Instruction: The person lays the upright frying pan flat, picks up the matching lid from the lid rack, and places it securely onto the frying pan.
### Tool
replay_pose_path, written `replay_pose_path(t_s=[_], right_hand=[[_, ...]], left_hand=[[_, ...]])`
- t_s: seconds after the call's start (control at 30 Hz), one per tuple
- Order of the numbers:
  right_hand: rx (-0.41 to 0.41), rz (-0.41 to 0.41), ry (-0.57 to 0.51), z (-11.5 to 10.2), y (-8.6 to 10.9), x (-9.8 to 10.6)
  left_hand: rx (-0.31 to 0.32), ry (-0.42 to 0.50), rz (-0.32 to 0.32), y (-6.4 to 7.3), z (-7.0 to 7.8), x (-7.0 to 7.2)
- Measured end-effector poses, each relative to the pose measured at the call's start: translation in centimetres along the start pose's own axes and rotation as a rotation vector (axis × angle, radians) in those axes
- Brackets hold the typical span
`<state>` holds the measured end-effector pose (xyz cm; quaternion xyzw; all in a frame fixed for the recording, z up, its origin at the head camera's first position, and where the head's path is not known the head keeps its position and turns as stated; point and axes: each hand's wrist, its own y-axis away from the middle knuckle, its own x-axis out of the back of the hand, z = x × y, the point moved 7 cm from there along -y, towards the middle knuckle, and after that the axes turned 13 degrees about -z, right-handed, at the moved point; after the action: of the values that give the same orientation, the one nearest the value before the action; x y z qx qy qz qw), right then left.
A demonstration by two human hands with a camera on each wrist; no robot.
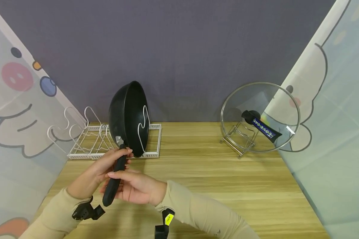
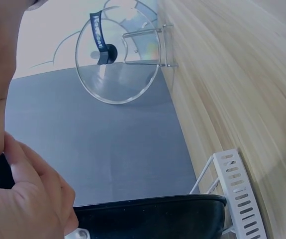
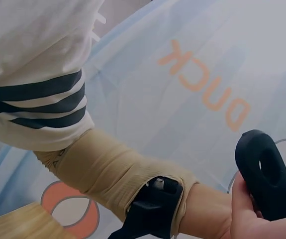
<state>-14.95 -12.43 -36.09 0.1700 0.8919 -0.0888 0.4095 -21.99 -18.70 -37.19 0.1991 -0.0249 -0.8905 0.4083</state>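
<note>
Left hand (image 1: pixel 107 162) grips the black handle (image 1: pixel 111 192) near its metal joint, fingers curled round it; right hand (image 1: pixel 137 186) holds the same handle lower down, thumb over the top, fingers underneath; the hands are close together, handle end poking out past the right hand, with a hole through it in the right wrist view.

Black wok (image 1: pixel 118 108) is at left, up on its edge in the white rack (image 1: pixel 152 155), opening facing right, handle toward the person; one white wire divider (image 1: pixel 138 132) stands in front of the opening, more dividers to the left of the wok; cannot tell whether the rack bears its weight.

Glass lid (image 1: pixel 263 99) is at right, well apart from the wok, tilted upright in a small metal stand (image 1: pixel 231 145); black lid handle (image 1: pixel 258 123) has a blue lettered label; rack and stand are both on the wood-grain table (image 1: pixel 197 172); grey backdrop (image 1: pixel 179 59) behind, cartoon panels either side; beige sleeves (image 1: pixel 203 205), black wrist mount (image 1: pixel 84 211) on the left arm.
</note>
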Motion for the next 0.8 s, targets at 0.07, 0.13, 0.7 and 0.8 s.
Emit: replay_pose_path(t_s=[0.07, 0.13, 0.7, 0.8], right_hand=[[-0.002, -0.007, 0.0, -0.11, -0.09, -0.04], [-0.008, -0.009, -0.005, -0.18, -0.14, -0.09], [-0.003, 0.062, -0.001, -0.22, -0.03, 0.0], [0.001, 0.06, -0.008, -0.13, 0.0, 0.04]], left_hand=[[-0.008, 0.003, -0.006, 0.02, 0.07, 0.04], [-0.01, 0.015, -0.015, 0.03, 0.09, 0.04], [-0.026, 0.046, -0.085, -0.1, 0.46, -0.07], [-0.033, 0.046, -0.098, -0.1, 0.46, -0.18]])
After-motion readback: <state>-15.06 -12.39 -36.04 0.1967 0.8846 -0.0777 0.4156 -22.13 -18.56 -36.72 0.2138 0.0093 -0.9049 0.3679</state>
